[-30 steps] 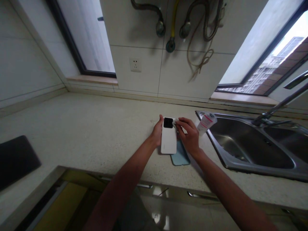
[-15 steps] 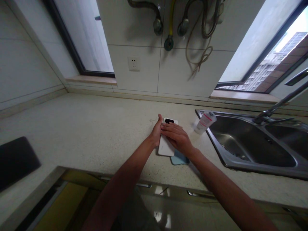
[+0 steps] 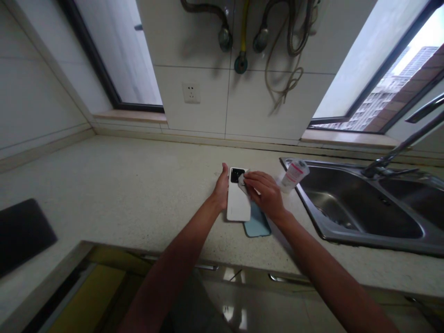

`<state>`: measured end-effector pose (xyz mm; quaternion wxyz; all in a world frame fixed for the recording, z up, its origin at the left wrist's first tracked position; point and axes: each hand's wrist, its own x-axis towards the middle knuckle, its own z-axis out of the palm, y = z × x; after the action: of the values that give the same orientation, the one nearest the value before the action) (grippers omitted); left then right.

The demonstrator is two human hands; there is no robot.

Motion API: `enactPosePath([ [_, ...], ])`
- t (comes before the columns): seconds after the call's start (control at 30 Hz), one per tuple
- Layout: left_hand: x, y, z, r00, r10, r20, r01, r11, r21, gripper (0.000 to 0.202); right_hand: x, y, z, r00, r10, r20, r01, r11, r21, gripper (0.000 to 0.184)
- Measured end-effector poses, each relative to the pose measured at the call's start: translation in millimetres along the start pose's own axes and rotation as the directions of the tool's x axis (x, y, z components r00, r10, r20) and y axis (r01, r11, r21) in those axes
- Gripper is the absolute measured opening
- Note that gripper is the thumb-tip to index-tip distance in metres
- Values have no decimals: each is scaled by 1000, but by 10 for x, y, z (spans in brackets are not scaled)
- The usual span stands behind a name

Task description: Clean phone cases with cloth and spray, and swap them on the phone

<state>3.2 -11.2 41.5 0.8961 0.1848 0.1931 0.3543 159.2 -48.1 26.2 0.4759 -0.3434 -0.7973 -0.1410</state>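
While I am watching from afar through the head camera, a dark flat object is lying well to the left of both grips. Farther right, the left grip is touching the left edge of the white phone, its thumb lying alongside; its fingers are hiding from me, so I cannot tell how firmly they are closing. Just right of that grip, over the desk, the phone is pointing its long axis forward, away from the body, its camera block sitting at the far end. Against the block's right side I am seeing a white tissue, and nearer me, a blue case, partly covered by the phone. The right grip is pinching the tissue, fingertips together, from the phone's right. Beyond that grip, a clear bottle is standing beside the sink.
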Motion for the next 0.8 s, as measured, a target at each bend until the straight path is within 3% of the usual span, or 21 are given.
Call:
enactPosePath([
  [0.2,-13,38,-30,997,74,-25,-72,995,65,95,9,-240,86,965,-230,122,195,949,246,23],
  [0.4,16,47,-66,983,184,-12,-183,980,80,94,33,-338,65,938,-299,176,228,913,337,22],
  [0.47,11,58,-73,985,171,-12,-170,982,81,90,23,-314,37,967,-215,137,163,934,317,18],
  [0.53,-1,72,-79,987,163,-17,-161,984,77,80,9,-267,2,999,6,49,-19,963,269,12],
  [0.57,-7,80,-80,986,162,-24,-160,985,71,75,4,-238,-17,987,159,-11,-150,954,258,10],
  [0.6,-14,87,-79,986,163,-36,-161,985,63,70,3,-205,-36,945,320,-72,-290,917,274,8],
  [0.7,-32,103,-68,982,172,-73,-169,985,41,59,27,-98,-85,701,699,-142,-596,683,421,7],
  [0.73,-38,106,-62,981,173,-87,-171,985,38,56,42,-62,-98,630,768,-115,-651,604,460,7],
  [0.8,-50,114,-54,976,185,-115,-181,983,40,49,69,7,-121,543,840,-5,-747,485,456,8],
])
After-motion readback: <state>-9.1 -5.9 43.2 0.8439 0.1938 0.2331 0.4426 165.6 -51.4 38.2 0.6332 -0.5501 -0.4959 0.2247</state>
